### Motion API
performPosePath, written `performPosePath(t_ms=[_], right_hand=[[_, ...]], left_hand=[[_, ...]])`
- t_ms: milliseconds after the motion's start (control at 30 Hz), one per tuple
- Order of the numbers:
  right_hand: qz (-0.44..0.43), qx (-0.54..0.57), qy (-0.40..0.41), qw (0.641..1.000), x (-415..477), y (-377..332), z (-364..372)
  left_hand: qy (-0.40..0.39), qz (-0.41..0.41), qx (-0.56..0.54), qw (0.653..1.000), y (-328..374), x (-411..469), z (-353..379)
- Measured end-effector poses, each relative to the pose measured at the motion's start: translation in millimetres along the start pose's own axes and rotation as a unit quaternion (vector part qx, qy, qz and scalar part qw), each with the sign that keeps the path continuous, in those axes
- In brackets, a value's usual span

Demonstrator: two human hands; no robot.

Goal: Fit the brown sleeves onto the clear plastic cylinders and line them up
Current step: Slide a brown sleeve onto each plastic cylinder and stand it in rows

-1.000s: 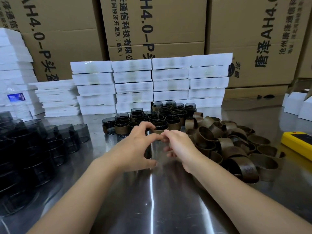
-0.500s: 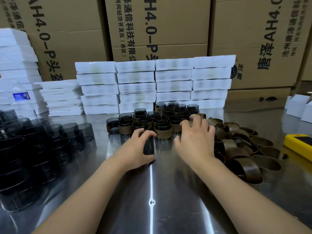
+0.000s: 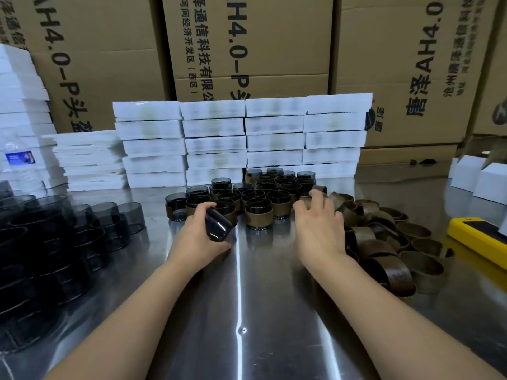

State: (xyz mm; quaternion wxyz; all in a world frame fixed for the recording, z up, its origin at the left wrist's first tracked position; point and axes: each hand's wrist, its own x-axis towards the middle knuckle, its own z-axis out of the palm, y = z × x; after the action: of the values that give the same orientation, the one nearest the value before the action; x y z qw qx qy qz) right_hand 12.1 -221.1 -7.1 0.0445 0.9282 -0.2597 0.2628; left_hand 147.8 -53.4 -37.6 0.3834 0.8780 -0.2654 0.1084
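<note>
- Clear plastic cylinder (image 3: 218, 225), smoky and with no sleeve on it, lies tilted in our left hand (image 3: 196, 239). That grip is curled round it, just above the worktop (image 3: 247, 311).
- Our right hand (image 3: 319, 229) is palm down over the near corner of the pile of brown sleeves (image 3: 384, 242), with its fingertips among the loose rings. We cannot tell whether this grip has pinched one or only rests on them.
- Sleeved cylinders (image 3: 259, 215) stand upright in rows between our hands and the white boxes (image 3: 214, 144). The stock of bare cylinders (image 3: 55, 242) is stacked well apart on the left.
- We judge the step in hand to be fetching a sleeve for the cylinder we hold. Many sleeves are loose, so the task looks far from finished.
- The next move calls for lifting a single sleeve clear of its neighbours and bringing it to the left hand. We then square its opening with the cylinder's end, slide it on evenly, and stand the piece upright beside the front row.
</note>
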Motion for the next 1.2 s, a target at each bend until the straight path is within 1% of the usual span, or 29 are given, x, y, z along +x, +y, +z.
performPosePath(t_ms=[133,233,300,400,500,667,767,933,1000,1033,1100,1133,1200], right_hand=[[0.024,-0.019,0.012,0.999,3.0,4.8,2.7],[0.057,-0.030,-0.001,0.998,4.9,9.8,3.0],[0.056,-0.018,-0.009,0.998,5.7,10.8,3.2],[0.023,0.017,0.006,1.000,5.6,9.3,3.0],[-0.013,0.089,0.029,0.996,4.9,7.6,2.2],[-0.097,0.208,0.072,0.971,3.3,-2.7,5.6],[-0.131,0.238,0.103,0.957,2.4,-8.1,7.8],[-0.154,0.269,0.111,0.944,-0.1,-9.8,6.2],[-0.158,0.313,0.115,0.930,-2.2,-12.6,5.9],[-0.147,0.351,0.116,0.917,-3.3,-14.8,6.0],[-0.105,0.447,0.109,0.882,-5.1,-19.3,6.4],[-0.084,0.492,0.101,0.861,-5.6,-21.5,6.8],[-0.040,0.579,0.066,0.812,-5.4,-25.8,6.6]], left_hand=[[-0.006,0.004,-0.018,1.000,3.4,-2.6,4.2],[-0.006,0.014,-0.033,0.999,4.9,-5.1,5.1],[-0.005,0.014,-0.034,0.999,5.0,-6.1,4.6],[-0.003,-0.002,-0.024,1.000,4.6,-6.5,3.7],[-0.010,-0.009,-0.030,0.999,5.5,-6.6,3.9],[-0.018,0.001,-0.040,0.999,4.2,-5.6,6.7],[-0.037,0.008,-0.064,0.997,3.7,-4.9,8.5],[-0.085,0.045,-0.075,0.993,6.0,-6.9,9.2],[-0.085,0.056,-0.091,0.991,6.7,-7.7,11.9],[-0.075,0.052,-0.110,0.990,7.6,-7.5,13.1],[-0.051,0.022,-0.174,0.983,10.5,-5.9,14.5],[-0.049,-0.005,-0.222,0.974,12.1,-5.0,14.5],[-0.065,-0.064,-0.345,0.934,15.5,-4.6,13.7]])
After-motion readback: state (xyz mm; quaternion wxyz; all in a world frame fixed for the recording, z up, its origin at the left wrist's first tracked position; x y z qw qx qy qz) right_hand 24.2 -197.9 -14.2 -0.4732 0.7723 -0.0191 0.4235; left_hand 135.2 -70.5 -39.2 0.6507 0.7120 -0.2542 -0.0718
